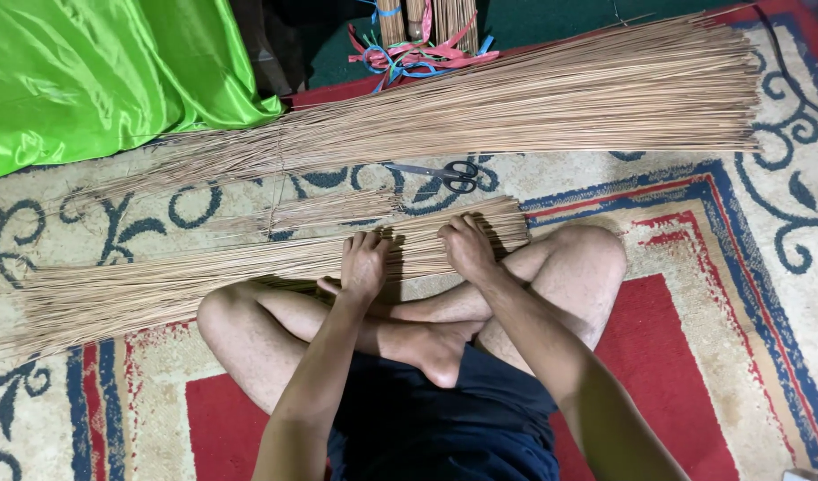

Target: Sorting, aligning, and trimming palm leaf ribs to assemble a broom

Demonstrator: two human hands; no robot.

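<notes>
I sit cross-legged on a patterned carpet (694,294). A flat layer of thin tan broom sticks (159,289) lies across the floor in front of my knees. My left hand (364,263) rests palm down on these sticks, fingers spread. My right hand (467,248) presses on the same layer a little to the right, near the thicker stick ends. A small loose bunch of sticks (329,212) lies just beyond my hands. A pair of black-handled scissors (440,172) lies beyond that.
A large pile of long sticks (551,98) stretches across the carpet further away. Green shiny cloth (97,71) fills the top left. Tied stick bundles with red and blue plastic strips (418,49) lie at the top centre.
</notes>
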